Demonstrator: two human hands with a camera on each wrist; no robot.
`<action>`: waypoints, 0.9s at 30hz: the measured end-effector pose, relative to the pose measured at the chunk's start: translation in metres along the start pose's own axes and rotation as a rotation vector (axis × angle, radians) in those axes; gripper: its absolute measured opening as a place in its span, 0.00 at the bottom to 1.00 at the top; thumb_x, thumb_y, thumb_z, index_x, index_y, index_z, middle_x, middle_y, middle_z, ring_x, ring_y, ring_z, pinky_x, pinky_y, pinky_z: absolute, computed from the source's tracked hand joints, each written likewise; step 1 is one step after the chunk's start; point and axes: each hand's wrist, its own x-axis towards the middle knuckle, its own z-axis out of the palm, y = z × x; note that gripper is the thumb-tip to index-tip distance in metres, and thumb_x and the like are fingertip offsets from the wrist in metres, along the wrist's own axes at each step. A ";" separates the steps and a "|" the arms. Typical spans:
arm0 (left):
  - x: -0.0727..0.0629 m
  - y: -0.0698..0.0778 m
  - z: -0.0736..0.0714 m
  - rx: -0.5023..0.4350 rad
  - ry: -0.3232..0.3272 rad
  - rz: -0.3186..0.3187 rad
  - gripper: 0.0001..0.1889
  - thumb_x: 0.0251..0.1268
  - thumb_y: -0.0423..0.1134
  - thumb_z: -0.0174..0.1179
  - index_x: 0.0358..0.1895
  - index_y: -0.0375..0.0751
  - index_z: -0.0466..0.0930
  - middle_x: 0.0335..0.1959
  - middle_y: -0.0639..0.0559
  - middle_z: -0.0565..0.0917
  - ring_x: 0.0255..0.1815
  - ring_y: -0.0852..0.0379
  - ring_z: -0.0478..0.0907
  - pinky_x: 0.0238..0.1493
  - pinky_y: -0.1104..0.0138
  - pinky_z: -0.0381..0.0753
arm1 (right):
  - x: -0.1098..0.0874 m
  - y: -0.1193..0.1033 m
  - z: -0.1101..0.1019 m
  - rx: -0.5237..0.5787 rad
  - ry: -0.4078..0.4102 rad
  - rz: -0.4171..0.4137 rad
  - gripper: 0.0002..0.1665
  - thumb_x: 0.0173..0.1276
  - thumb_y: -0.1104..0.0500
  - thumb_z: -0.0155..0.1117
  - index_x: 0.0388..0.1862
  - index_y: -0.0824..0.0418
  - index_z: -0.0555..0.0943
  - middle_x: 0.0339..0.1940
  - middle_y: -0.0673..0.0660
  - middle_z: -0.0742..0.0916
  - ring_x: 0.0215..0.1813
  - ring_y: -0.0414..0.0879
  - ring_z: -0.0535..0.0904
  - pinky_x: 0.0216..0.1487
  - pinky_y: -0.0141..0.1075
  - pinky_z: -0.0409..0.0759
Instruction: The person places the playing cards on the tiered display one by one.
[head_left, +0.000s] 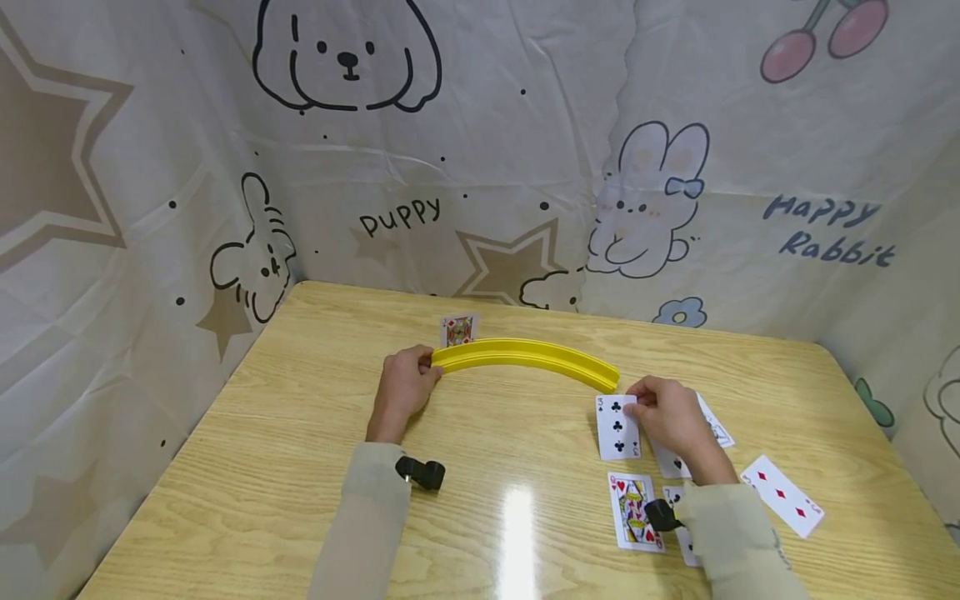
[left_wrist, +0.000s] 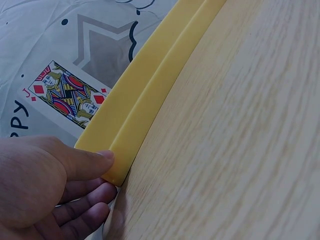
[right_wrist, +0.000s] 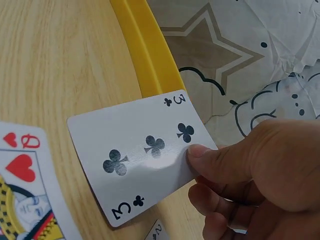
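Observation:
A curved yellow card holder [head_left: 525,350] lies across the back half of the table. At its left end my left hand [head_left: 406,385] grips it, with the thumb on the front ledge in the left wrist view. Upright in the holder, near that end, stands a jack of diamonds [left_wrist: 70,95]. My right hand [head_left: 670,417] pinches a three of clubs [right_wrist: 135,155] by one edge, thumb on its face. This card is raised off the table, close to the holder's right end.
A queen of hearts [head_left: 632,510] lies face up at the front right, beside a seven [head_left: 692,550] partly covered by my right sleeve. A three of diamonds [head_left: 783,496] lies farther right. More cards [head_left: 716,423] are half hidden by my right hand. A printed curtain [head_left: 480,167] hangs behind the table.

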 end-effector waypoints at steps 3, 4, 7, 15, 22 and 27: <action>0.000 0.000 0.000 0.002 0.002 0.002 0.18 0.66 0.33 0.67 0.57 0.29 0.81 0.43 0.40 0.85 0.42 0.50 0.82 0.46 0.58 0.83 | 0.000 -0.002 -0.002 0.019 -0.005 -0.008 0.10 0.70 0.64 0.67 0.47 0.67 0.82 0.39 0.59 0.83 0.40 0.53 0.75 0.41 0.44 0.75; 0.000 0.000 0.000 0.003 0.002 0.000 0.18 0.66 0.33 0.67 0.57 0.29 0.81 0.43 0.40 0.85 0.42 0.50 0.82 0.46 0.58 0.83 | 0.000 -0.003 -0.002 0.026 -0.005 -0.011 0.10 0.70 0.64 0.67 0.47 0.67 0.82 0.39 0.59 0.82 0.40 0.53 0.75 0.41 0.43 0.75; 0.000 -0.001 0.001 0.008 0.000 -0.009 0.18 0.66 0.34 0.67 0.57 0.30 0.81 0.43 0.41 0.85 0.42 0.50 0.82 0.46 0.58 0.82 | -0.001 -0.005 -0.004 0.043 -0.008 -0.023 0.09 0.70 0.64 0.67 0.46 0.66 0.82 0.37 0.58 0.82 0.39 0.52 0.74 0.39 0.42 0.75; 0.000 -0.001 0.002 0.002 -0.002 -0.015 0.18 0.67 0.34 0.67 0.57 0.31 0.82 0.43 0.42 0.85 0.42 0.51 0.81 0.46 0.58 0.82 | 0.000 -0.010 -0.007 0.071 0.010 -0.066 0.05 0.72 0.64 0.65 0.43 0.65 0.82 0.34 0.57 0.82 0.36 0.51 0.73 0.35 0.40 0.73; 0.000 -0.002 0.001 0.003 -0.007 -0.024 0.19 0.67 0.34 0.67 0.59 0.31 0.81 0.45 0.41 0.85 0.43 0.50 0.82 0.48 0.58 0.82 | 0.003 -0.014 -0.008 0.088 0.012 -0.096 0.06 0.74 0.61 0.63 0.42 0.63 0.82 0.36 0.56 0.83 0.39 0.52 0.74 0.36 0.41 0.74; 0.001 -0.002 0.001 0.006 -0.011 -0.031 0.19 0.67 0.35 0.66 0.59 0.31 0.81 0.45 0.41 0.85 0.44 0.51 0.82 0.47 0.59 0.83 | 0.007 -0.018 -0.007 0.105 0.021 -0.116 0.06 0.74 0.61 0.63 0.42 0.63 0.82 0.36 0.57 0.83 0.40 0.52 0.75 0.36 0.41 0.74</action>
